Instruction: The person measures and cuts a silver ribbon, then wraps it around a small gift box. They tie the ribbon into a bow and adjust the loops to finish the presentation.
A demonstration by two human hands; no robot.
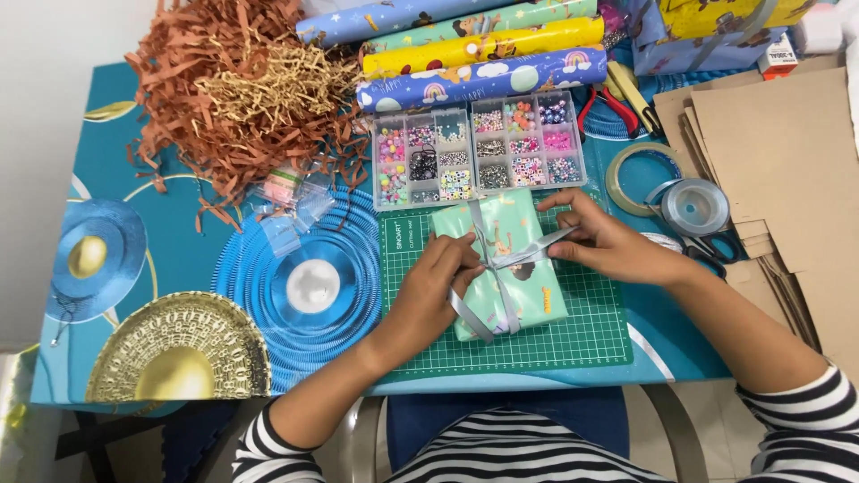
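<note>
A small box wrapped in mint-green patterned paper [528, 295] lies on a green cutting mat [591, 331]. A silver-grey ribbon [501, 259] crosses over it and is knotted near the middle. My left hand [438, 286] rests on the box's left side and pinches one ribbon end. My right hand [599, 240] sits at the box's right edge, pulling the other ribbon end outward.
Two clear bead organisers [479, 152] stand behind the mat. Rolls of wrapping paper [474, 54] and brown shredded paper [233, 89] lie at the back. A ribbon spool [696, 207], tape roll [626, 179], scissors, red pliers and cardboard sheets [778, 152] are on the right.
</note>
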